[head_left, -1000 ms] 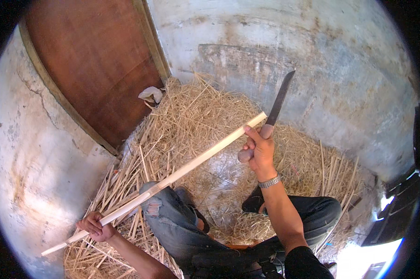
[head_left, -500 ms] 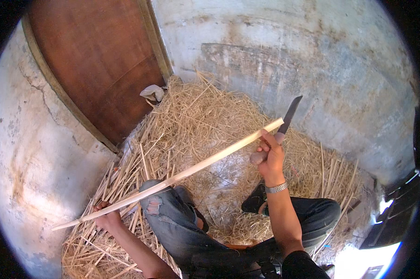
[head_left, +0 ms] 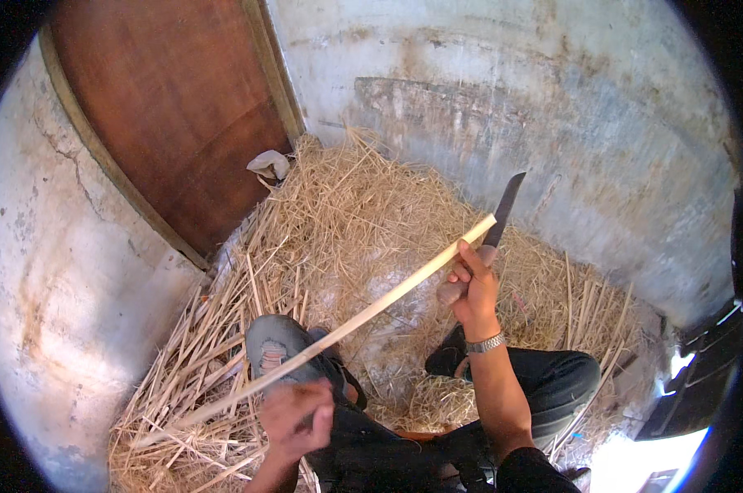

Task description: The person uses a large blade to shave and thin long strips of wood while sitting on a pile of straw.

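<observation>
A long pale bamboo strip point(head_left: 370, 311) slants from the lower left up to my right hand point(head_left: 475, 297), passing over my left knee. My right hand is closed on both the strip, near its upper end, and a knife point(head_left: 505, 205). The knife's dark blade points up and away beyond the strip's end, and its rounded handle shows at the palm. My left hand point(head_left: 296, 417) is smeared by motion just below the strip, in front of my left thigh. Whether its fingers touch anything cannot be made out. The strip's lower end is blurred over the split pieces.
Heaped shavings point(head_left: 363, 197) cover the floor ahead of me. Many split bamboo strips point(head_left: 199, 361) lie to the left, and more strips point(head_left: 589, 308) lie at the right. A stained wall point(head_left: 486, 99) and a brown door point(head_left: 174, 107) stand close. A pale bag point(head_left: 269, 164) lies by the doorframe.
My left hand has left the strip's lower end and moved right, toward my knee. The right hand, with knife and strip, has shifted slightly left and down; the strip's lower end has dropped.
</observation>
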Demonstrator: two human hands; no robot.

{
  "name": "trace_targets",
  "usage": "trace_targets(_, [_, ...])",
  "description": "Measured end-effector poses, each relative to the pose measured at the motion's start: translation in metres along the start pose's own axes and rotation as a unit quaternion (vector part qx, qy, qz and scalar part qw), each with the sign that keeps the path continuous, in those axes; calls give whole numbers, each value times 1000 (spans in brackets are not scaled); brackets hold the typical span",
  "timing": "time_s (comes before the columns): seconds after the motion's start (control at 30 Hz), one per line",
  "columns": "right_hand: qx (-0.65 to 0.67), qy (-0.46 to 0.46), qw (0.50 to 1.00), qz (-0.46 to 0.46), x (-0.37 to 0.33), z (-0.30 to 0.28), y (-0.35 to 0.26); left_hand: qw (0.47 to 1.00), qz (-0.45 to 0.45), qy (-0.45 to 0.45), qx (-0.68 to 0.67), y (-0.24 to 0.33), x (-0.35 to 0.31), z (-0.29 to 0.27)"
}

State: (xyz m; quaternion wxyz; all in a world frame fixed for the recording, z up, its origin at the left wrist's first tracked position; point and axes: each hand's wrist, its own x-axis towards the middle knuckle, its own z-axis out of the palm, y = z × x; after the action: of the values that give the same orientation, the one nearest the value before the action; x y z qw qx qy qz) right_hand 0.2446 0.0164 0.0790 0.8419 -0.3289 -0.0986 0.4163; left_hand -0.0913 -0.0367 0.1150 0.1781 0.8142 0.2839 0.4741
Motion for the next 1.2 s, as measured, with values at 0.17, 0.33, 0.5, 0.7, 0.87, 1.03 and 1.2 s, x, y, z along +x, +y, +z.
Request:
trace_targets(0.17, [-28,13,1000,2,2,1,-3,971,-75,-163,158,-27,20,7])
trace_targets(0.33, [-103,21,992,-67,2,-13,14,964,-185,-187,43,-48,-5,11])
trace_targets(0.5, [-238,-47,955,-168,-28,-36,34,950,-257,-177,-4,-50,-12,17])
trace_targets(0.7, [-462,-200,848,-163,-72,-30,43,934,-308,-181,-24,-47,25,29])
trace_targets(0.87, [-678,-310,632,-212,-100,-20,69,930,-322,-166,-58,-60,34,50])
trace_targets(1.03, [-761,-362,508,-178,-94,-5,57,917,-352,-180,-51,-77,26,53])
trace_targets(1.2, [-737,-403,473,-266,-65,-13,56,951,-271,-109,-99,-75,25,61])
